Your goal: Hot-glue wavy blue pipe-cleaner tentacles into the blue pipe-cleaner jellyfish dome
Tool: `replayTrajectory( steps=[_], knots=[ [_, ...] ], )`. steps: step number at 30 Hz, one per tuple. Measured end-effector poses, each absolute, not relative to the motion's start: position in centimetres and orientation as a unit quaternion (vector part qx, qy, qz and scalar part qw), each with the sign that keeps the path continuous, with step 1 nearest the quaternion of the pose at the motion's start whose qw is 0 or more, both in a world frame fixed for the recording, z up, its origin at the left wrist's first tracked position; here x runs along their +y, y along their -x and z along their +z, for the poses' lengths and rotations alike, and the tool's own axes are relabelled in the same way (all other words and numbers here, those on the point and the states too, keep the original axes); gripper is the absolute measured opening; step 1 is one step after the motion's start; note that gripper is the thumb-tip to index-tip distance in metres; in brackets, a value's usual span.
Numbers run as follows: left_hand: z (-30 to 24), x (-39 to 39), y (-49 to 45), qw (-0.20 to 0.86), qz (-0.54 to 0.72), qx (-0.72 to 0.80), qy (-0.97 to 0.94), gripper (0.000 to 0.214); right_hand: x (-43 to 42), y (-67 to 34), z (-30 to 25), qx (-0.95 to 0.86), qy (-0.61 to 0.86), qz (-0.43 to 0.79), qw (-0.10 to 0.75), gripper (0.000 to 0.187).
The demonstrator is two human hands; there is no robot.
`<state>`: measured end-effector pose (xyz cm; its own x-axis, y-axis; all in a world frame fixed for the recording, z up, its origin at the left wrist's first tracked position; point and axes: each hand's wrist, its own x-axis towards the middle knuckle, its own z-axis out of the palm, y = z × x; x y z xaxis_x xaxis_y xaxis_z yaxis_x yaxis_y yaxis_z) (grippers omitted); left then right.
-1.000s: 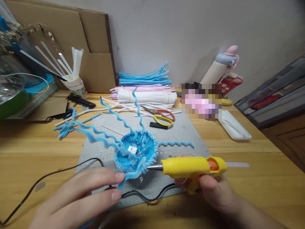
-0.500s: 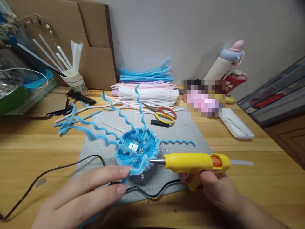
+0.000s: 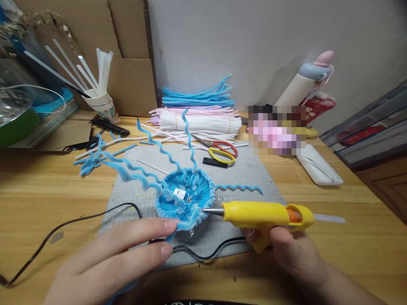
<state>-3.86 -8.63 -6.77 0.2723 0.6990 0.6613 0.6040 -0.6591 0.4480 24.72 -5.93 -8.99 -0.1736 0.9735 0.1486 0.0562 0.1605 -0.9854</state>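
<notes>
A blue bowl-shaped piece made of pipe cleaners (image 3: 203,186) lies hollow side up, with wavy blue strands sticking out around it. Inside it is a small white square part (image 3: 179,193). My left hand (image 3: 127,250) pinches a wavy blue pipe cleaner (image 3: 187,224) at the bowl's near rim. My right hand (image 3: 292,254) is wrapped round the handle of a yellow hot glue gun (image 3: 254,214). The gun's metal nozzle is at that strand, by the bowl's near right edge. A clear glue stick (image 3: 329,218) pokes from its back.
A grey cutting mat (image 3: 254,173) lies beneath the bowl. Behind are scissors (image 3: 222,152) and bundled white pipe cleaners (image 3: 200,123). A cup of glue sticks (image 3: 101,103) stands at the left, a white case (image 3: 319,165) at the right. A black cord (image 3: 89,220) crosses the table.
The whole view has shifted slightly, so things appear a little to the right. Both hands keep their holds, and the nozzle stays at the strand by the near rim.
</notes>
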Motion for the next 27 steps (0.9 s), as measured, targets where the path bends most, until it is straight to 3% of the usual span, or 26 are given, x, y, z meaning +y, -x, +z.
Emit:
replayTrajectory(
  steps=[27],
  knots=[
    [-6.4, -8.6, 3.6, 0.081, 0.469, 0.410, -0.778, 0.016, -6.0, -25.0, -9.3, -0.585, 0.387, 0.540, 0.465, 0.038]
  ],
)
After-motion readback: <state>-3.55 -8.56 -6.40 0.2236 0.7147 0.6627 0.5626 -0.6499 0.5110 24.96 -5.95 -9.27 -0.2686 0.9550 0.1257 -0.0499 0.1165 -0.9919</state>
